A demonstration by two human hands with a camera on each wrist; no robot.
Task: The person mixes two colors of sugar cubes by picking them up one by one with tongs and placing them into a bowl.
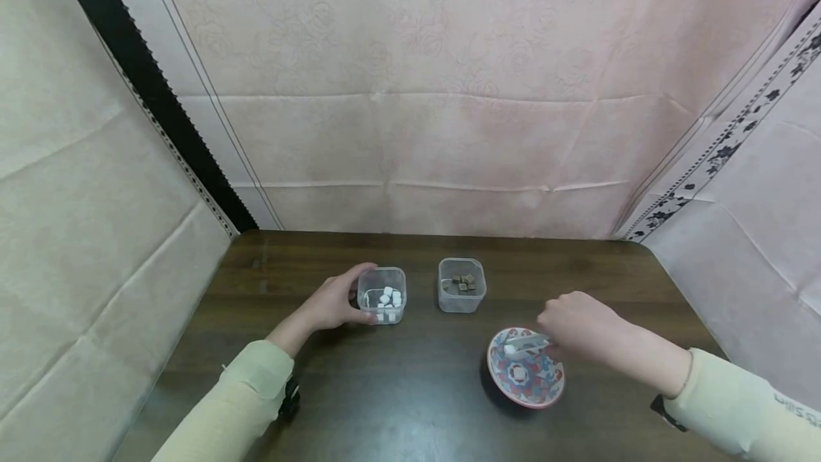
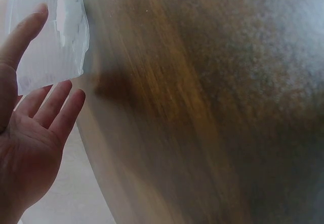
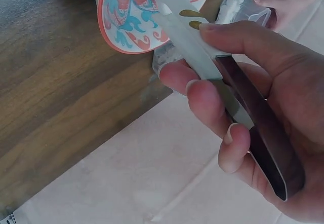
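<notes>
My left hand (image 1: pixel 330 303) holds a clear plastic container (image 1: pixel 381 275) by its sides, thumb and fingers curved round it. White cube-like pieces (image 1: pixel 388 298) lie inside. In the left wrist view the thumb lies along the wall of that container (image 2: pixel 40 57). My right hand (image 3: pixel 273 67) grips tongs (image 3: pixel 190 49) with dark handles and pale tips. The tongs reach over a patterned red, blue and white bowl (image 1: pixel 535 387). A small white piece (image 1: pixel 509 349) shows at the tongs' tips in the head view; whether they pinch it I cannot tell.
A second clear container (image 1: pixel 457 304) with several brown cubes (image 1: pixel 465 281) stands right of the first. All of it is on a dark wooden table (image 1: pixel 410 405). Pale cloth sheets (image 1: pixel 417 127) hang behind the table and at both sides.
</notes>
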